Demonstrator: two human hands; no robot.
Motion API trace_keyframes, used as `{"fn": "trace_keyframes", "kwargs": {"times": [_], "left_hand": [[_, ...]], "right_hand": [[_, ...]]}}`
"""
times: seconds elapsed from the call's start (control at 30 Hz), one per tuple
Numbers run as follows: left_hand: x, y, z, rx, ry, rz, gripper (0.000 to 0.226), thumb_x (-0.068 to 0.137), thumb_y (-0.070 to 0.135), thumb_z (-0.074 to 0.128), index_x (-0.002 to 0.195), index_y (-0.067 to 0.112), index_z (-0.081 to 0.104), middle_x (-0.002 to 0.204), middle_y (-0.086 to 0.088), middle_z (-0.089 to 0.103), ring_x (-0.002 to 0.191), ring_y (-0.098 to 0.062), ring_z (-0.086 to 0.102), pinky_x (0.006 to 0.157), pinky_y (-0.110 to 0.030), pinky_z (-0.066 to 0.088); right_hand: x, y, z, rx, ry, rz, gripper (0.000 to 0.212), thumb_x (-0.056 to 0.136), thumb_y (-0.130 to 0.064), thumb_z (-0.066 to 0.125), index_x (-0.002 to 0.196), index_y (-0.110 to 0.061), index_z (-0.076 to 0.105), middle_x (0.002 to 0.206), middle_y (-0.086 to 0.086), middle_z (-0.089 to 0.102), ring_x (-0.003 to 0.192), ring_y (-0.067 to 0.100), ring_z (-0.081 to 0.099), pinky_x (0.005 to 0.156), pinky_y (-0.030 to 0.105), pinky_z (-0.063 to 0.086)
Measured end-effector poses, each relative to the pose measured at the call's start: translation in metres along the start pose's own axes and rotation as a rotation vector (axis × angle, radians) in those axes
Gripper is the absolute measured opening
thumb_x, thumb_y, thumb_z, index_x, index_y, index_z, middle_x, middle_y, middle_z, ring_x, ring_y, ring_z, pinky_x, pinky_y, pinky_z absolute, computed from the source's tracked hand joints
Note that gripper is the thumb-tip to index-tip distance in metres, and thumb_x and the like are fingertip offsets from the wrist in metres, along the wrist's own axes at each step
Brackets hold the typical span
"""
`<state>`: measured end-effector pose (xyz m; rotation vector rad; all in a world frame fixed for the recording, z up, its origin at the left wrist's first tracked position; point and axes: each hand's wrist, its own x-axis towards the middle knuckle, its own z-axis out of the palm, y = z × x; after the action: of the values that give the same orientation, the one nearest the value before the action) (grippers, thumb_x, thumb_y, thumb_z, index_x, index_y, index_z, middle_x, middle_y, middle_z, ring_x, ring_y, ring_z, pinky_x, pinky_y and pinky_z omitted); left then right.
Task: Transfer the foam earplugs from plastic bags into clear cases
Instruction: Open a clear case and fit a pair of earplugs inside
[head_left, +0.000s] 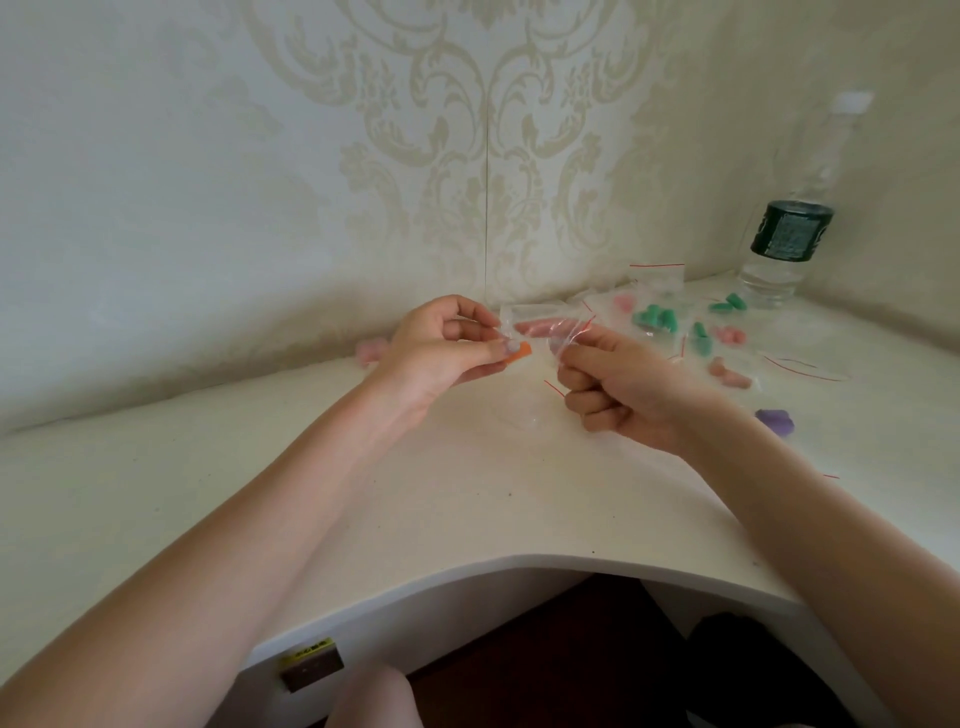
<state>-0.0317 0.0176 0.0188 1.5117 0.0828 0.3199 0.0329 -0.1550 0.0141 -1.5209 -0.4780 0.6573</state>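
Orange earplug (521, 352) pinched at left hand (444, 347) fingertips, just above the counter (467, 499), mid-scene. Right hand (618, 387) grips the small plastic bag (558, 332) beside it. More bagged earplugs (655, 318) far right, near the water bottle (789, 234). Risk: light foam pops out of the pinch and rolls off the counter edge.

Head-worn view looks down, close, seemingly slightly rightward, over the desk (467, 493).
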Motion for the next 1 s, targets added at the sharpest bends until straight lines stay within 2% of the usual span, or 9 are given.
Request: {"fn": "trace_keyframes", "kwargs": {"times": [0.13, 0.23, 0.3, 0.43, 0.6, 0.7, 0.8, 0.87, 1.0], "left_hand": [[-0.0002, -0.0001, 0.0014, -0.006, -0.04, -0.021, 0.023, 0.075, -0.005, 0.073, 0.086, 0.008, 0.057, 0.069, -0.004, 0.068, 0.073, -0.017, 0.07, 0.069, -0.024, 0.058], [0.0019, -0.0016, 0.0015, -0.024, 0.024, -0.028, 0.022, 0.076, -0.004, 0.072, 0.084, 0.009, 0.057, 0.074, -0.007, 0.067, 0.071, -0.017, 0.069, 0.066, -0.023, 0.057], [0.0031, -0.0029, 0.0012, -0.047, 0.068, -0.03, 0.02, 0.078, -0.003, 0.071, 0.084, 0.008, 0.056, 0.078, -0.009, 0.065, 0.068, -0.016, 0.069, 0.064, -0.022, 0.057], [0.0045, -0.0044, -0.0002, -0.041, 0.139, -0.011, 0.019, 0.082, 0.0, 0.069, 0.086, 0.006, 0.052, 0.08, -0.01, 0.057, 0.06, -0.012, 0.067, 0.061, -0.022, 0.056], [0.0035, -0.005, 0.0048, 0.08, 0.148, -0.051, 0.021, 0.086, 0.019, 0.069, 0.087, 0.004, 0.056, 0.075, -0.005, 0.061, 0.058, -0.009, 0.059, 0.057, -0.025, 0.056], [0.002, -0.0043, 0.0088, -0.022, 0.089, -0.112, 0.018, 0.087, 0.015, 0.066, 0.076, 0.003, 0.061, 0.067, -0.003, 0.069, 0.057, -0.011, 0.064, 0.055, -0.02, 0.055], [0.0017, -0.0053, 0.0076, -0.099, 0.044, -0.125, 0.008, 0.084, 0.006, 0.067, 0.079, 0.001, 0.064, 0.077, -0.01, 0.072, 0.064, -0.014, 0.069, 0.062, -0.021, 0.057], [0.0005, -0.0066, 0.0065, -0.099, -0.012, -0.118, 0.002, 0.083, -0.001, 0.065, 0.083, -0.001, 0.063, 0.079, -0.011, 0.072, 0.069, -0.016, 0.071, 0.067, -0.023, 0.058], [-0.0021, -0.0059, 0.008, -0.09, -0.054, -0.108, 0.014, 0.08, -0.013, 0.063, 0.087, -0.001, 0.061, 0.075, -0.006, 0.073, 0.071, -0.015, 0.071, 0.07, -0.023, 0.058]], "right_hand": [[0.002, 0.0034, 0.003, -0.18, 0.077, -0.034, 0.014, 0.099, -0.024, 0.048, 0.095, -0.023, 0.061, 0.05, -0.008, 0.025, 0.038, 0.006, 0.019, 0.036, 0.014, 0.018], [0.0045, 0.0051, 0.0032, -0.261, 0.175, -0.071, 0.029, 0.099, -0.01, 0.037, 0.078, -0.015, 0.057, 0.053, -0.002, 0.027, 0.038, 0.009, 0.021, 0.038, 0.015, 0.021], [0.0043, 0.0065, 0.0031, -0.306, 0.167, -0.09, 0.031, 0.098, -0.008, 0.034, 0.081, -0.013, 0.06, 0.054, -0.001, 0.027, 0.04, 0.009, 0.022, 0.039, 0.015, 0.023], [0.0025, 0.0056, 0.0055, -0.328, 0.091, -0.13, 0.02, 0.099, -0.016, 0.046, 0.106, -0.022, 0.064, 0.05, -0.007, 0.027, 0.042, 0.009, 0.023, 0.039, 0.017, 0.022], [0.0004, 0.004, 0.0077, -0.232, 0.045, -0.124, 0.021, 0.098, -0.015, 0.05, 0.112, -0.026, 0.061, 0.056, -0.003, 0.024, 0.046, 0.011, 0.019, 0.041, 0.019, 0.019], [0.0011, 0.0037, 0.0083, -0.214, 0.071, -0.092, 0.023, 0.098, -0.015, 0.047, 0.118, -0.019, 0.058, 0.053, -0.005, 0.026, 0.045, 0.01, 0.019, 0.04, 0.018, 0.017], [0.0046, 0.0024, 0.0052, -0.143, 0.117, -0.025, 0.03, 0.099, -0.013, 0.035, 0.124, -0.002, 0.047, 0.048, -0.009, 0.026, 0.042, 0.008, 0.017, 0.039, 0.015, 0.014], [0.006, 0.0027, 0.0045, -0.133, 0.132, -0.005, 0.031, 0.099, -0.012, 0.031, 0.121, 0.0, 0.048, 0.048, -0.009, 0.026, 0.04, 0.007, 0.017, 0.037, 0.014, 0.015], [0.0027, 0.0038, 0.0073, -0.238, 0.148, -0.057, 0.021, 0.097, -0.016, 0.043, 0.096, -0.024, 0.062, 0.05, -0.007, 0.028, 0.04, 0.007, 0.021, 0.038, 0.017, 0.017]]}}
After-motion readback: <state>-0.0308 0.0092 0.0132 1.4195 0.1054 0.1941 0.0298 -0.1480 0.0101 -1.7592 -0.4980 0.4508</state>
